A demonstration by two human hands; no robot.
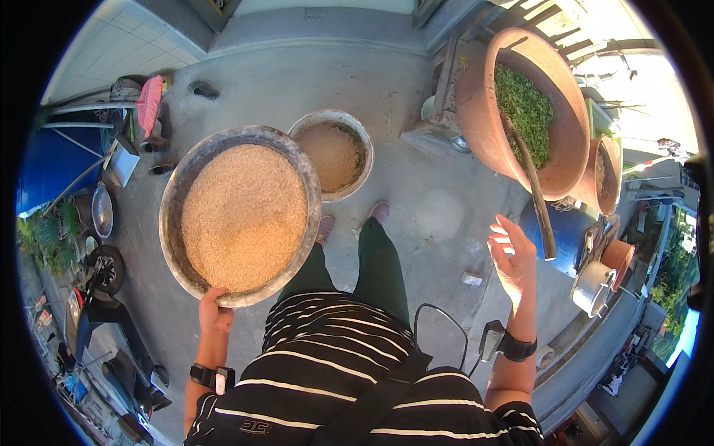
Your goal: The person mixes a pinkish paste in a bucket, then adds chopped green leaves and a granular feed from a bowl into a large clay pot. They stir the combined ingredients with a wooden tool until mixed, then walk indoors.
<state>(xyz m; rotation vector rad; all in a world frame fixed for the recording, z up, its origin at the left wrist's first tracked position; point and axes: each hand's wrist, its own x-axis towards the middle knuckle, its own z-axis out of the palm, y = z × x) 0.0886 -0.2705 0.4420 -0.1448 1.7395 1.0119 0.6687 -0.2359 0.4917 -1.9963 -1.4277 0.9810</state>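
So the big metal basin (242, 215) full of tan grain sits in the left-centre of the frame, and the left hand (214, 311) is the only thing on it: fingers curled over the near rim at the bottom edge, thumb on the outside, clamped tight. Looks like the whole basin is carried from that one spot, so it stretches up and away from the hand toward the upper middle of the picture. It's round, so no real long axis to speak of

Just past its upper right edge there's a smaller bowl (333, 154) on the concrete floor (416, 149) with a similar brownish fill, apparently below the basin rather than touching it

Moving right, the right hand (512, 260) is out at centre-right, fingers spread, palm open, holding nothing. It's well apart from the basin, so the left is way closer. Nearest to it is the wooden pole (532, 186) leaning out of the big clay pot (520, 111) of chopped greens at upper right
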